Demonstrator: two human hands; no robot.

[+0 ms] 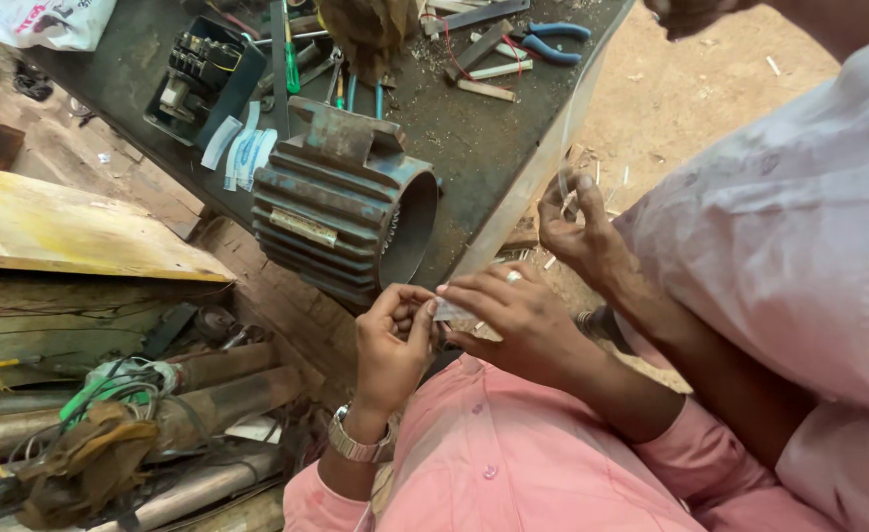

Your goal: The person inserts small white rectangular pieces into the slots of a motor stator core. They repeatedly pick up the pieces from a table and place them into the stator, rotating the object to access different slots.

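Hands [454, 330] pinching clear strip [533, 187] — cluttered workbench [474, 148], dirt floor [691, 89]

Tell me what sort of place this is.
Most likely a motor repair workshop: a finned blue motor housing sits on a grimy workbench, blue-handled pliers lie among scattered tools, and metal pipes are piled below.

rusty ribbed metal motor housing [341, 212], glossy clear plastic strip [538, 172], matt pink cloth sleeves [513, 463].

The ribbed motor housing [341, 202] is blue-grey with rust. The pliers [543, 39] have blue handles. The sleeves [513, 463] are pink.
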